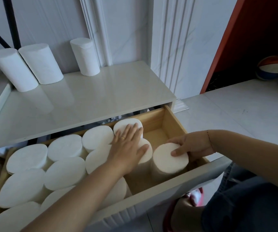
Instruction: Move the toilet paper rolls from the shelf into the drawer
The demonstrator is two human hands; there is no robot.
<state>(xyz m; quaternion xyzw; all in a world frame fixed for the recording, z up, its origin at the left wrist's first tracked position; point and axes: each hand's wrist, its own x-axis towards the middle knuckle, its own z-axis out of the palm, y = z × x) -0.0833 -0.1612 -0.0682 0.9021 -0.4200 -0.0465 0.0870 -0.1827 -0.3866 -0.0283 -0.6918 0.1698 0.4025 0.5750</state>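
Note:
Three white toilet paper rolls stand upright at the back of the glossy white shelf [101, 91]: two touching at the left [14, 69] [41, 64] and one apart near the middle [85, 56]. Below, the open wooden drawer [173, 121] holds several upright rolls packed from its left side. My left hand [128, 146] lies flat, fingers spread, on the tops of two rolls, one at the drawer's back [124, 123]. My right hand [191, 144] grips the rightmost roll [168, 159], thumb on its top, standing it in the drawer.
The drawer's right end [156, 134] shows bare wood floor. A white moulded wall panel [173, 47] rises behind the shelf. At the far right, balls [272, 67] lie on the tiled floor beside a red panel. My knee [245, 203] is under the drawer front.

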